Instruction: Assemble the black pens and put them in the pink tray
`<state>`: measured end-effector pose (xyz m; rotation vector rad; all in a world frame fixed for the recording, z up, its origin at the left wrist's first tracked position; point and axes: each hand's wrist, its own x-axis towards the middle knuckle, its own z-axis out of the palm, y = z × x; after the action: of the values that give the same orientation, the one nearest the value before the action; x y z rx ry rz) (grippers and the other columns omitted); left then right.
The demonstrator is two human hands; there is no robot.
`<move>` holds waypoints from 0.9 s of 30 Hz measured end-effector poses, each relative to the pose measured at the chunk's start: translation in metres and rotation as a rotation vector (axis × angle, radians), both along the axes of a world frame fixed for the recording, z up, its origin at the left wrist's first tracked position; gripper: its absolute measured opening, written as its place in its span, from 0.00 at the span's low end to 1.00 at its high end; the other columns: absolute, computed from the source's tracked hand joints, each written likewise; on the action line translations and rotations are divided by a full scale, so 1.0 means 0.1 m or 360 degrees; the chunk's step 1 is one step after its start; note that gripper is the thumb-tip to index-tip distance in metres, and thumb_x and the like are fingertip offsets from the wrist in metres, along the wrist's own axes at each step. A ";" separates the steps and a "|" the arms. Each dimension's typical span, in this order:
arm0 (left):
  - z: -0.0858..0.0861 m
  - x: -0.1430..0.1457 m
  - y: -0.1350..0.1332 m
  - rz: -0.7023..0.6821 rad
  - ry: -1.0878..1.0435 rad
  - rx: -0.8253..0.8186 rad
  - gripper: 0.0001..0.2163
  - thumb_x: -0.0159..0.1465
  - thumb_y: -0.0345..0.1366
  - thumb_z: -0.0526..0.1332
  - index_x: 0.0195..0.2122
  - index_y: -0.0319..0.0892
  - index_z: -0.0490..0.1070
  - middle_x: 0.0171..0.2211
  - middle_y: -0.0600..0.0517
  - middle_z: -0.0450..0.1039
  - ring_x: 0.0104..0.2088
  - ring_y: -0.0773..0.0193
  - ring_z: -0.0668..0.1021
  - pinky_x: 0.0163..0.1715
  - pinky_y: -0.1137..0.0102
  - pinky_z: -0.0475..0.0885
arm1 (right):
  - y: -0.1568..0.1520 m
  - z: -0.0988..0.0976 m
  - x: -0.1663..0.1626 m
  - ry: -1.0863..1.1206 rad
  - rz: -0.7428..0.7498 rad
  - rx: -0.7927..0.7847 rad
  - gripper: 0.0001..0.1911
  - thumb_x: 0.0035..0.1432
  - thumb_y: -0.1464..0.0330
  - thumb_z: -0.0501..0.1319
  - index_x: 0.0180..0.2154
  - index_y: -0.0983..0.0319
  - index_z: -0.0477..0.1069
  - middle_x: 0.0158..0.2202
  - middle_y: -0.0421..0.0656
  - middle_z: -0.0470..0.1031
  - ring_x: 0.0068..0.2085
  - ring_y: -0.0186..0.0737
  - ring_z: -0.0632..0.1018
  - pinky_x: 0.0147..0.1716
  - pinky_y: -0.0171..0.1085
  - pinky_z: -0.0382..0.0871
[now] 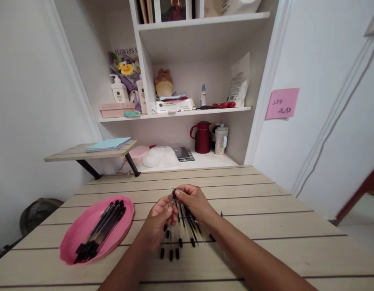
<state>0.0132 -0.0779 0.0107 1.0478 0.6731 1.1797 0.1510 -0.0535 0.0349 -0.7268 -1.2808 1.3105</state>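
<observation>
My left hand is closed around a clear pen barrel, mostly hidden by the fingers. Above it, my right hand pinches a small black pen cap at the barrel's upper end. Whether the cap sits fully on the barrel, I cannot tell. Below and between the hands, several clear pen barrels with black ends lie on the table. Several thin dark refills with yellowish parts lie beside them, partly covered by my right hand and forearm. Left of my hands, a bundle of black pens rests in a pink tray.
The slatted wooden table reaches back to a white shelf unit. A small raised stand holds blue paper at the back left. A red jug and a pale cup stand on the bottom shelf.
</observation>
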 end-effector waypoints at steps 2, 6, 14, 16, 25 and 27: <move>-0.02 0.00 0.01 0.0010 0.0016 0.0019 0.14 0.52 0.36 0.62 0.40 0.41 0.65 0.25 0.54 0.67 0.19 0.74 0.67 0.17 0.78 0.58 | -0.02 -0.01 -0.03 -0.0036 -0.0012 0.0040 0.10 0.44 0.64 0.62 0.26 0.65 0.70 0.23 0.39 0.71 0.23 0.29 0.68 0.26 0.31 0.60; -0.04 -0.03 0.03 0.0114 0.0145 0.0036 0.11 0.54 0.39 0.59 0.36 0.40 0.66 0.22 0.56 0.66 0.12 0.79 0.58 0.11 0.79 0.48 | 0.00 -0.01 -0.05 -0.0169 -0.0025 0.0117 0.07 0.43 0.67 0.62 0.26 0.65 0.70 0.22 0.37 0.70 0.24 0.29 0.68 0.27 0.31 0.61; 0.01 -0.18 0.13 0.0463 0.0221 0.0023 0.16 0.52 0.41 0.60 0.40 0.40 0.67 0.19 0.59 0.63 0.12 0.79 0.56 0.11 0.79 0.47 | 0.26 -0.08 0.21 -0.1020 -0.0449 0.0340 0.09 0.48 0.66 0.55 0.25 0.63 0.70 0.23 0.40 0.71 0.25 0.33 0.69 0.26 0.32 0.61; 0.02 -0.21 0.15 0.0551 0.0235 0.0051 0.16 0.52 0.41 0.60 0.39 0.39 0.68 0.19 0.59 0.63 0.12 0.79 0.57 0.11 0.79 0.48 | 0.29 -0.10 0.24 -0.1337 -0.0519 0.0374 0.09 0.49 0.67 0.55 0.25 0.63 0.71 0.24 0.41 0.72 0.27 0.34 0.70 0.27 0.32 0.60; 0.06 -0.29 0.17 0.0843 0.0292 0.0104 0.15 0.52 0.40 0.60 0.37 0.37 0.69 0.18 0.59 0.62 0.12 0.79 0.57 0.11 0.79 0.48 | 0.40 -0.10 0.04 -0.2229 -0.0394 0.0301 0.10 0.48 0.68 0.56 0.31 0.61 0.74 0.35 0.46 0.76 0.39 0.42 0.74 0.35 0.34 0.62; 0.06 -0.29 0.17 0.0841 0.0316 0.0106 0.14 0.52 0.40 0.59 0.36 0.37 0.69 0.18 0.59 0.62 0.11 0.79 0.57 0.11 0.79 0.47 | 0.46 -0.09 -0.05 -0.2278 -0.0396 0.0265 0.10 0.47 0.70 0.56 0.32 0.63 0.74 0.35 0.49 0.76 0.39 0.44 0.74 0.35 0.36 0.64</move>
<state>-0.0156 -0.0606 0.0170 1.0849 1.1191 1.5694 0.1456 -0.0072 0.0262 -1.7600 -2.2243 0.3106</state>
